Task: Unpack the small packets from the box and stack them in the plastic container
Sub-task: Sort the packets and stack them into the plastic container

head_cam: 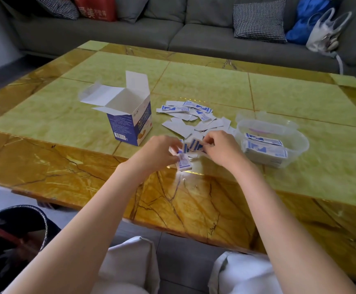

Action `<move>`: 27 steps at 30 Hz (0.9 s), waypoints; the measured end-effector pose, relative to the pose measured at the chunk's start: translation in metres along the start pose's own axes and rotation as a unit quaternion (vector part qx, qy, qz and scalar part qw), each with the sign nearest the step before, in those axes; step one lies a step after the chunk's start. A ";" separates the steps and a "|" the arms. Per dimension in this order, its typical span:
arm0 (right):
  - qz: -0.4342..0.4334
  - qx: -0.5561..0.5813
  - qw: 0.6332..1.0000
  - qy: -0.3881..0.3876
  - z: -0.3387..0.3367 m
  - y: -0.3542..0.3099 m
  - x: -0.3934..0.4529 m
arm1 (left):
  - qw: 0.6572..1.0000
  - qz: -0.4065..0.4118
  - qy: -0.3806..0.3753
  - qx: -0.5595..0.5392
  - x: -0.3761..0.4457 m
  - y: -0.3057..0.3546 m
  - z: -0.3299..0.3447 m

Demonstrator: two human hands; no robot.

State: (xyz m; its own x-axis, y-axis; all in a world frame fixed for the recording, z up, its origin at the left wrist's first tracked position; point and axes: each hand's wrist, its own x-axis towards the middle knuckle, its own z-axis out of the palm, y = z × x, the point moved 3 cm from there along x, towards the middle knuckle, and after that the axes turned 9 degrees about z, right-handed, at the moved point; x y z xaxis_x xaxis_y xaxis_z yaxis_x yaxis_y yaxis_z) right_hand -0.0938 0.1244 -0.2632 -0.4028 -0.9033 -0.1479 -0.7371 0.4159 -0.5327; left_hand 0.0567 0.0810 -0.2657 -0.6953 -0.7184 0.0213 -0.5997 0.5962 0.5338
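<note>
Head view, frame centre: left hand (159, 152) and right hand (221, 148) fingers (208, 143) pinching small packets (191, 148) between them, above bench (194, 198).

One box (128, 122) sitting left of centre; one plastic container (279, 141) at right; loose packets (185, 115) lying between, too overlapped to count; two hands showing.

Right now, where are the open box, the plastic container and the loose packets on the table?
open box (130, 126): head view, blue front face.
plastic container (300, 143): head view, right rim.
loose packets (185, 115): head view, middle of the scattered pile.
</note>
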 end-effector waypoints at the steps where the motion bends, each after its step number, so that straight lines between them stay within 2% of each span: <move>1: 0.006 0.006 1.000 0.019 -0.003 0.001 0.000 | 1.000 0.001 0.020 -0.001 0.000 -0.002 -0.002; 3: 0.018 0.022 0.999 0.043 -0.007 0.001 0.000 | 0.998 0.004 0.034 0.052 0.002 -0.006 -0.001; 7: 0.049 0.102 0.993 -0.030 -0.003 0.001 -0.002 | 0.988 0.001 -0.066 0.138 0.011 -0.005 0.012; 12: 0.077 0.102 0.988 -0.081 0.005 0.004 -0.004 | 0.997 0.014 -0.035 0.072 0.016 -0.002 0.008; 17: 0.087 0.180 0.974 -0.107 -0.002 0.005 -0.006 | 0.997 0.020 -0.029 0.065 0.014 0.001 0.005; 20: 0.048 0.149 0.975 -0.159 -0.012 0.002 -0.013 | 0.997 0.014 -0.029 0.067 0.014 -0.003 0.004; 23: -0.011 0.034 0.976 -0.216 -0.005 -0.007 -0.023 | 0.997 0.005 -0.026 0.068 0.014 -0.003 0.004; 25: -0.024 0.013 0.984 -0.176 0.006 -0.009 -0.022 | 0.998 0.003 -0.008 0.063 0.016 -0.001 0.003; 27: -0.016 0.068 0.988 -0.138 0.011 -0.008 -0.018 | 0.999 0.001 0.016 0.052 0.017 0.002 0.001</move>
State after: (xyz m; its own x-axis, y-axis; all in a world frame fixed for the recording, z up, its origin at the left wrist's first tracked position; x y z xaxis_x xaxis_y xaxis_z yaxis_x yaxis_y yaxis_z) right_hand -0.0745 0.1360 -0.2650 -0.2035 -0.9182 -0.3398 -0.6599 0.3850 -0.6452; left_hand 0.0430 0.0701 -0.2654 -0.6842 -0.7277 0.0491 -0.6378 0.6296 0.4437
